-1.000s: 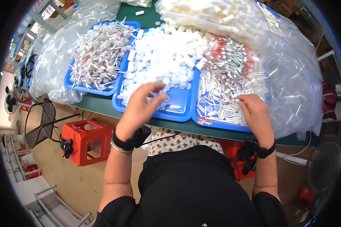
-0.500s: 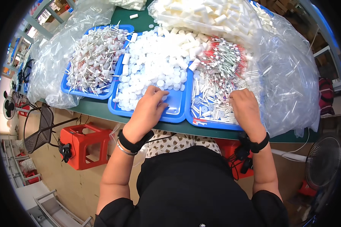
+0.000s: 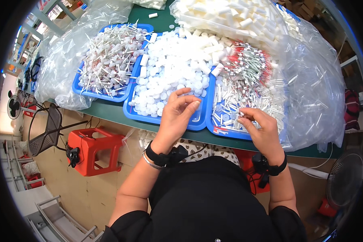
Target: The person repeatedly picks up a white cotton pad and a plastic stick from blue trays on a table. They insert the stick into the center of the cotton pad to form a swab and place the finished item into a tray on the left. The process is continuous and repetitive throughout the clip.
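Observation:
My left hand (image 3: 178,115) is above the front of the middle blue tray (image 3: 159,119), thumb and forefinger brought together. Whatever is in that pinch is too small to make out. The tray holds a heap of round translucent white discs (image 3: 153,94). Over the front of the right blue tray (image 3: 234,134), my right hand (image 3: 263,128) pinches a small white piece (image 3: 241,114) between thumb and forefinger. Beneath it lie many thin white and clear tubes (image 3: 230,105). Behind these rests a bundle of red-and-white tipped thin sticks (image 3: 249,64).
A left blue tray (image 3: 103,96) is piled with sticks bearing white discs. White foam cylinders (image 3: 230,16) fill a large plastic bag at the back. Clear bags lie on both sides of the green table (image 3: 139,15). A red stool (image 3: 94,151) and a fan (image 3: 345,175) stand nearby.
My left hand has lifted off the discs and moved right, its fingertips closing together. My right hand has drawn back slightly from the tubes with a small white piece. The view has shifted slightly.

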{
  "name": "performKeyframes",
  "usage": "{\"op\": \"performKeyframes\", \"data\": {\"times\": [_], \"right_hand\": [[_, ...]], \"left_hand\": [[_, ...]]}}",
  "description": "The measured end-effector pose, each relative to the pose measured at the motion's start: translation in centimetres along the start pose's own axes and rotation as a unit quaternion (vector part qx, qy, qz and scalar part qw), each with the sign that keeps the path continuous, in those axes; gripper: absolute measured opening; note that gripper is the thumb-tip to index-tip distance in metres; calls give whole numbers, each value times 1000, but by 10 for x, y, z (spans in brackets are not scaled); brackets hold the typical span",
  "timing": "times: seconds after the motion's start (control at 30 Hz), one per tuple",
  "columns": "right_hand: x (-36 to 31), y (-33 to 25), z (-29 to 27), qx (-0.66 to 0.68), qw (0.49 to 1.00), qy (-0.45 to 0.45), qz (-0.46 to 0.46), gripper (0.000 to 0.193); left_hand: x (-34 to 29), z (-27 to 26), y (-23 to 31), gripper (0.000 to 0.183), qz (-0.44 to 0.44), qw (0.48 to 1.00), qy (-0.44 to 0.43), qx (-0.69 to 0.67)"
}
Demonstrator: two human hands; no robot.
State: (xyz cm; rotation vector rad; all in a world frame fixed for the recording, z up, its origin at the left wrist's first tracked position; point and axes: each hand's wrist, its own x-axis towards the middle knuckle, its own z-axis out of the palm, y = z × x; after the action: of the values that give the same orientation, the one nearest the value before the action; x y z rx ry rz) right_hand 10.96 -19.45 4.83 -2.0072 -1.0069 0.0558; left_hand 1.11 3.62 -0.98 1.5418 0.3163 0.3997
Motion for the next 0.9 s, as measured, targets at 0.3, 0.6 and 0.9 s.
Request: {"op": "performKeyframes", "data": {"times": [0.3,0.6,0.9], "right_hand": [[-3,-18,6,39,997,-40,49,15],[-7,-13,8,-23,999,-28,-1,10],[-7,-16,7,-1,999,-19,29,11]], "left_hand": [[-20,26,9,29,-313,796,-128,-501],[-24,34,3,35,-332,769,-108,-536],[-25,34,4,41,-320,769,-116,-541]]}}
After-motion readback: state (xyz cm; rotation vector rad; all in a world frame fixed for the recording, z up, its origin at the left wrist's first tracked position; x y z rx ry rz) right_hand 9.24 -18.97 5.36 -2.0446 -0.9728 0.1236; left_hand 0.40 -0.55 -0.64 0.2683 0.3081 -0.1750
